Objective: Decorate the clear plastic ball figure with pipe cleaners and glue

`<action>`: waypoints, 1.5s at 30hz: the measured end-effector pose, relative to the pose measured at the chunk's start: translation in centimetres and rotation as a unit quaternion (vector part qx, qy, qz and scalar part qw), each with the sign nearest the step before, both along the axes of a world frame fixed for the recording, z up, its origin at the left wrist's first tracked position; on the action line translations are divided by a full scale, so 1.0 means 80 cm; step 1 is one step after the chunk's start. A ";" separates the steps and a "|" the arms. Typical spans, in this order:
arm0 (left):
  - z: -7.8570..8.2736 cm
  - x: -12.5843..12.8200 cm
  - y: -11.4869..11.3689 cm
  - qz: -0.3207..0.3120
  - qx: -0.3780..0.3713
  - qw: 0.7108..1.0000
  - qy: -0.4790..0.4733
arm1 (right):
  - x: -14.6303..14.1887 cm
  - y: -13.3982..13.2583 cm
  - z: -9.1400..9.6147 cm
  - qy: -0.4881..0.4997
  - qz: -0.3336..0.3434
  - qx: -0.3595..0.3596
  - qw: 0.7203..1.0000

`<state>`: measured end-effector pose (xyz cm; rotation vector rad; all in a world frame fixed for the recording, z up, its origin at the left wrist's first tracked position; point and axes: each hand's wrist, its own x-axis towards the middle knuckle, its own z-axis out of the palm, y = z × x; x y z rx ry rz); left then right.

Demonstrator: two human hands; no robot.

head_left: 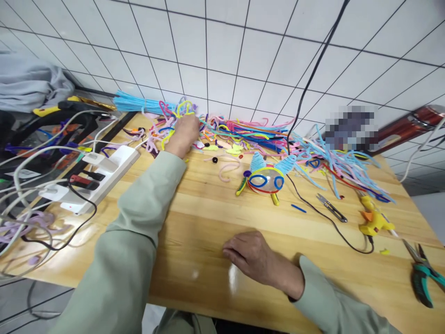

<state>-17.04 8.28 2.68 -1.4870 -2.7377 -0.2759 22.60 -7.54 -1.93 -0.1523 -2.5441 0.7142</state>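
Observation:
My left hand reaches to the back of the table, into a heap of mixed pipe cleaners. Its fingertips are hidden by the hand itself, beside a curled yellow pipe cleaner. Curled in a loose fist, my right hand rests on the wood near the front, with nothing seen in it. Between the hands and the wall stands a small animal figure with a clear round body. Light blue ears, blue eye rings and yellow-green legs of pipe cleaner are on it.
Thread snips, a yellow glue gun with a black cord and teal-handled pliers lie at the right. A white power strip with tangled cables takes up the left. A bundle of light blue pipe cleaners lies along the tiled wall.

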 end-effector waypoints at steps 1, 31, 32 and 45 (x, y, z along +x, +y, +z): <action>-0.002 -0.004 -0.004 -0.004 -0.004 1.000 -0.001 | 0.000 0.000 0.001 0.002 0.001 0.000 1.000; -0.004 0.022 -0.026 -0.060 0.223 0.961 -0.153 | 0.002 -0.001 0.001 -0.024 -0.006 -0.016 1.000; -0.011 0.023 -0.026 -0.064 0.232 0.958 -0.158 | 0.000 -0.001 0.005 -0.034 -0.006 -0.022 0.999; -0.047 0.020 -0.017 -0.079 0.320 0.921 -0.208 | -0.217 0.124 0.199 -0.056 -0.264 -0.012 0.963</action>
